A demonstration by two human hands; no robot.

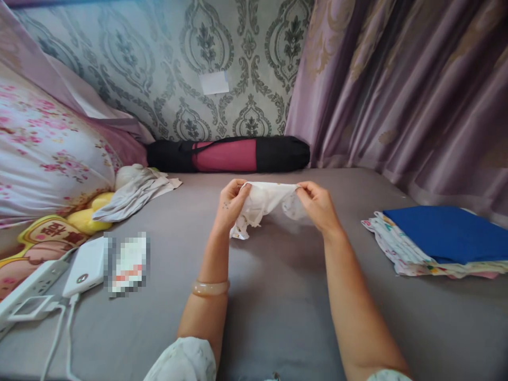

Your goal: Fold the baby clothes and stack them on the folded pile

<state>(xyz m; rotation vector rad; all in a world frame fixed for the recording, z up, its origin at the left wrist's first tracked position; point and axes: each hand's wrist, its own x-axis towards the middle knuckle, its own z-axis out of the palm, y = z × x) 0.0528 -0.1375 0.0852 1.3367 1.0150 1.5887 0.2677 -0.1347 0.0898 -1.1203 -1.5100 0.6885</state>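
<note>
A thin white cloth (264,197) with small prints is stretched between my two hands above the grey sheet (278,296). My left hand (233,203) pinches its left upper corner between thumb and fingers. At the right upper corner, my right hand (316,203) grips the edge in the same way. The top edge runs nearly straight, while the lower part hangs in loose folds, lowest on the left side near my left wrist.
A folded stack of cloths with a blue one (444,233) on top lies right. Left are a power strip (39,283), a white power bank (85,264), cables, a grey cloth (137,196) and yellow plush. A black and red bag (226,155) lies along the wall.
</note>
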